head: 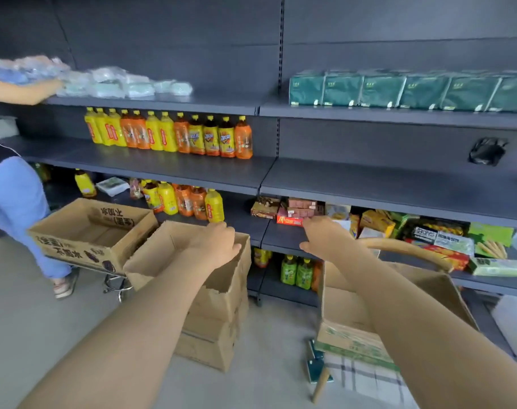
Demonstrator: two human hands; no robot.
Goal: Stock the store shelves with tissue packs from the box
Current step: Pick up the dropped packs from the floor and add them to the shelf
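A: Tissue packs (398, 90): green, one row on the top shelf (369, 115), faces forward, presumably for shoppers. None in either hand.
B: Fingers?
A: Right hand (325, 236): fingers straight, holding nothing, reaching over the right box (354, 314). The arm hides its contents. Left hand (217, 243): fingers loosely curled at the middle box (216, 290) rim. Cannot tell whether they grip it; probably steadying.

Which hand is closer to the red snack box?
Right. The right hand sits just beside the red snack box; the left hand is farther left, at a cardboard box rim.
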